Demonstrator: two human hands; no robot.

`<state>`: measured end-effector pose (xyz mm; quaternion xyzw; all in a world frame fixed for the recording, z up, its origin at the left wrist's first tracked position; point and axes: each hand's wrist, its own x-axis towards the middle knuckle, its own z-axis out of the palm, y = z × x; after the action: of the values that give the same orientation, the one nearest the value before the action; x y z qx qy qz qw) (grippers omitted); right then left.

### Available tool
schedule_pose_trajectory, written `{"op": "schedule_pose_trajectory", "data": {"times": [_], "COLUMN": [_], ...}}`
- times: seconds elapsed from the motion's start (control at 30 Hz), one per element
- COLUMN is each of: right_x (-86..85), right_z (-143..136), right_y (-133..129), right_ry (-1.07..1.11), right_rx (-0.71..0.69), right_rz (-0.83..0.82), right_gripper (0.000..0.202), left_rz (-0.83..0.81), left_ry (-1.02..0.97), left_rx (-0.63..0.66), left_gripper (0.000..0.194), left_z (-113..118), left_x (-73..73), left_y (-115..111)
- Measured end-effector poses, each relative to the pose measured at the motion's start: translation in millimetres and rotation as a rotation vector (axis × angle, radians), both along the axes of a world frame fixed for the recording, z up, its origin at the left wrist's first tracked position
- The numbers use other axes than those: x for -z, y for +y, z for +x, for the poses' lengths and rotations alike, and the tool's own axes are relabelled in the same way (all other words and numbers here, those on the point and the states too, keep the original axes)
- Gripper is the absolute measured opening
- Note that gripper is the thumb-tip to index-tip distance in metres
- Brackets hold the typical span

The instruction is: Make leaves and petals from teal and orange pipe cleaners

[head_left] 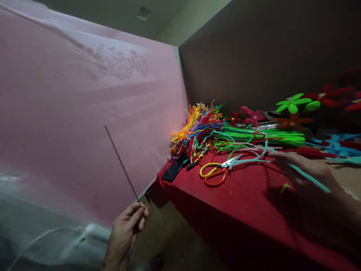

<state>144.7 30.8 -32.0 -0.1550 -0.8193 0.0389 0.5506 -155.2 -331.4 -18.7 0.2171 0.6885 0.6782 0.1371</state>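
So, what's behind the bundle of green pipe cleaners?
Behind the green bundle, a pink flower, an orange flower and a bright green flower show, with a dark panel farther back. Whatever lies low behind the bundle is covered and cannot be seen.

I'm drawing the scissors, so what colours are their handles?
The scissors have a yellow handle and an orange-red handle; the head view shows both.

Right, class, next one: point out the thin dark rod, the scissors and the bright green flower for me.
Thin dark rod (pixel 122 163): head view, midway along its bare length.
Scissors (pixel 225 164): head view, where the blades meet the handles.
Bright green flower (pixel 292 102): head view, near its centre.
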Motion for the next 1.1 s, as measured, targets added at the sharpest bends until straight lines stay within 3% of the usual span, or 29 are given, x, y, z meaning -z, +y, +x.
{"op": "schedule_pose_trajectory", "data": {"times": [0.13,0.33,0.83,0.93,1.1], "right_x": [-2.1,-7.2,-12.7,-13.9,-12.6], "right_z": [1,2,2,3,2], "right_y": [-1,-2,-6,-7,-6], "right_ry": [-0.002,-0.011,-0.003,-0.008,-0.005], "right_rx": [0.013,0.038,0.028,0.021,0.018], "right_rz": [-0.028,0.056,0.138,0.142,0.137], "right_gripper": [0.021,0.02,0.02,0.02,0.019], "left_rz": [0.131,0.135,0.045,-0.07,-0.494], "left_ry": [-0.015,0.018,0.066,0.094,0.269], "left_rx": [0.051,0.083,0.066,0.042,-0.081], "left_gripper": [0.022,0.021,0.024,0.028,0.036], "left_z": [7,17,18,12,-16], "left_x": [-10.8,-13.5,-22.5,-18.1,-3.8], "left_y": [25,47,46,42,21]}}
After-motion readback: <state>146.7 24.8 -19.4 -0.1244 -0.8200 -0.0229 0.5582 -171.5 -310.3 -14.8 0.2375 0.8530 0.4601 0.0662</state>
